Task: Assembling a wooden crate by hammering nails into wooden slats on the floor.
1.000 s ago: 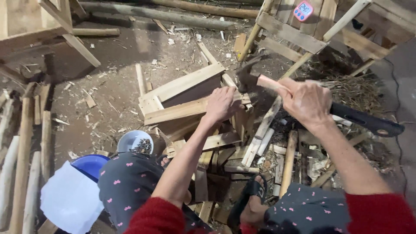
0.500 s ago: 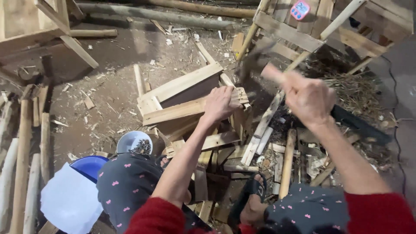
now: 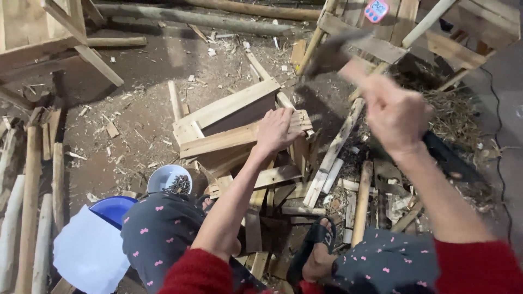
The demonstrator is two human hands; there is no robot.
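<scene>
My left hand presses flat on a pale wooden plank that lies across a small wooden box on the dirt ground. My right hand is raised to the right of it, fingers closed around the handle of a hammer. The hammer head is blurred, up above the plank's right end. My knees in dark spotted trousers and a foot in a black sandal frame the work.
A white bowl of nails sits by my left knee, with a blue basin and a white sheet beside it. Loose wood scraps lie all around. Poles line the left; wooden frames stand behind.
My right hand has lifted the hammer from low beside the plank to a raised position, the head now blurred with motion. My left hand has stayed on the plank.
</scene>
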